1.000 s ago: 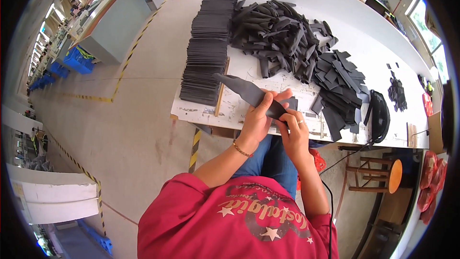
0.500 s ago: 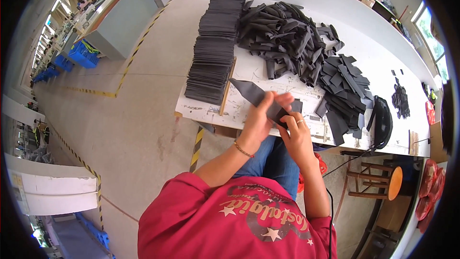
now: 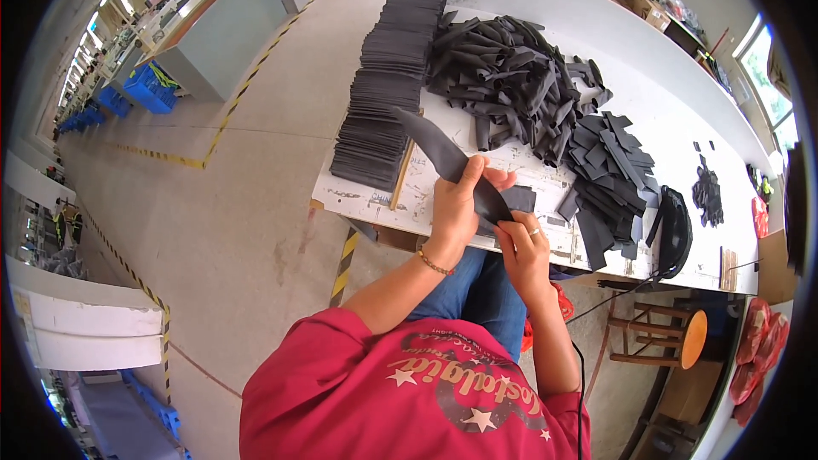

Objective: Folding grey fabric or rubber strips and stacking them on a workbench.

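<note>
My left hand (image 3: pixel 456 204) grips the middle of a long dark grey strip (image 3: pixel 434 152) that points up and to the left over the white table (image 3: pixel 596 43). My right hand (image 3: pixel 521 243), with a ring on one finger, pinches the strip's lower end just below the table's near edge. A small dark piece (image 3: pixel 520 198) lies flat on the table right beside both hands.
A neat row of stacked dark sheets (image 3: pixel 388 72) runs along the table's left side. A loose heap of curled dark strips (image 3: pixel 511 72) lies in the middle, flatter pieces (image 3: pixel 613 166) to its right. A wooden stool (image 3: pixel 669 336) stands lower right; grey benches and blue crates (image 3: pixel 145 89) at upper left.
The hands have slid along the strip, and its free end has lifted and swung further up over the table's edge. The view has tilted slightly.
</note>
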`<move>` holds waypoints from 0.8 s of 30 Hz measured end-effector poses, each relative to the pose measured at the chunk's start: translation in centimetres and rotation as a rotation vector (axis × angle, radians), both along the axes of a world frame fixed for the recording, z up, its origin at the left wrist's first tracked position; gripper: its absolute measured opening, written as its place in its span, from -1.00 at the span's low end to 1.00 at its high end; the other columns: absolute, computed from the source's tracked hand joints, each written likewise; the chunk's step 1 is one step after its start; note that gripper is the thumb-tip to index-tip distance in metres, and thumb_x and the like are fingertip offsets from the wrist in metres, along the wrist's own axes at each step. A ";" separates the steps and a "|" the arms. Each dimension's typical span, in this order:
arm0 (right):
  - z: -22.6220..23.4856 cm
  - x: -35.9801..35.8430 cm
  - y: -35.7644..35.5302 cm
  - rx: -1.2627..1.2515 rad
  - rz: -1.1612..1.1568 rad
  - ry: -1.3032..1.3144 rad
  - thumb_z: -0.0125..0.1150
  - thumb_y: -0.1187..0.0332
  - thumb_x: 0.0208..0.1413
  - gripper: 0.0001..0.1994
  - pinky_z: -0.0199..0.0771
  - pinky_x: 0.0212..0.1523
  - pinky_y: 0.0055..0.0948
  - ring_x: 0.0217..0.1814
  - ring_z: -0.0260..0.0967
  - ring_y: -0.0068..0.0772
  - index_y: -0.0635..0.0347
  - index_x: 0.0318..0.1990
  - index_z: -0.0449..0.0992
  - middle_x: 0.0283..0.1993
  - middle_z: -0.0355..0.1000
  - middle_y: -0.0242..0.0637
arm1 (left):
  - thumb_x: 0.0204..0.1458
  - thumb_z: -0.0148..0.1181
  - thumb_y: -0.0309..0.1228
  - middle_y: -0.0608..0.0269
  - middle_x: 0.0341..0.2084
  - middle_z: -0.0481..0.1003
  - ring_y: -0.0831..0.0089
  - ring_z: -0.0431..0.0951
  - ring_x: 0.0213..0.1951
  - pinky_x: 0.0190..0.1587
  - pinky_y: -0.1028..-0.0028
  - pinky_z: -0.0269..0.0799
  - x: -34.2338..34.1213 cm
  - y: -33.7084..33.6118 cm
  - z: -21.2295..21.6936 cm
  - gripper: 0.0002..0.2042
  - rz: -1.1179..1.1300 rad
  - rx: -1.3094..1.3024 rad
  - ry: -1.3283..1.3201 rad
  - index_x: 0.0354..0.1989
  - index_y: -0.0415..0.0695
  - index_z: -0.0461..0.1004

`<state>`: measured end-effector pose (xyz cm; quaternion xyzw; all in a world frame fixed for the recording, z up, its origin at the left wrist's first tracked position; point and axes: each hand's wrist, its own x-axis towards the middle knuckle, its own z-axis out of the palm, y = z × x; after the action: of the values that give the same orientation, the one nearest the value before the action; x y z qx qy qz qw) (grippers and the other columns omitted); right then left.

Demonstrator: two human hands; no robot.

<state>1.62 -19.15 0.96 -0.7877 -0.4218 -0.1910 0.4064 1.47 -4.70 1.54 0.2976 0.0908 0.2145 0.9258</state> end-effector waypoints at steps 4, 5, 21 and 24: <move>0.3 0.5 1.4 0.023 0.023 0.044 0.30 0.60 -0.05 -0.84 0.42 -0.31 -0.20 -0.30 0.40 -0.02 0.29 -0.31 0.44 -0.26 0.40 -0.12 | 0.21 0.11 -0.23 0.06 -0.44 0.56 0.10 0.62 -0.22 -0.02 0.20 0.50 -0.2 1.3 -0.3 -0.70 -0.022 -0.010 -0.035 -0.14 -0.27 0.40; 0.3 0.4 1.7 0.038 0.038 0.116 0.30 0.59 -0.05 -0.85 0.42 -0.29 -0.20 -0.30 0.40 0.00 0.29 -0.33 0.45 -0.26 0.41 -0.11 | 0.20 0.13 -0.23 0.07 -0.44 0.56 0.11 0.61 -0.19 -0.01 0.20 0.49 -0.4 2.0 -0.1 -0.70 -0.036 -0.015 -0.063 -0.15 -0.27 0.40; -0.5 -0.4 1.5 -0.015 -0.001 0.185 0.24 0.59 0.00 -0.86 0.44 -0.18 -0.11 -0.13 0.41 0.15 0.30 -0.27 0.45 -0.12 0.43 0.07 | 0.26 0.05 -0.24 0.17 -0.34 0.56 0.30 0.57 -0.07 0.01 0.37 0.42 -1.6 -1.8 -1.8 -0.71 -0.166 -0.142 0.046 -0.05 -0.24 0.37; -0.2 -0.5 2.3 -0.014 0.051 0.168 0.30 0.57 -0.02 -0.81 0.45 -0.23 -0.22 -0.22 0.45 -0.01 0.28 -0.24 0.44 -0.09 0.38 -0.02 | 0.26 0.04 -0.23 0.11 -0.29 0.57 0.31 0.57 -0.09 0.01 0.35 0.43 -2.3 0.5 -1.0 -0.63 -0.119 -0.064 -0.019 0.08 -0.26 0.32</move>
<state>1.09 -16.88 0.79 -0.7927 -0.4073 -0.1110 0.4397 -0.83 -4.25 0.59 0.2707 0.0709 0.1587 0.9468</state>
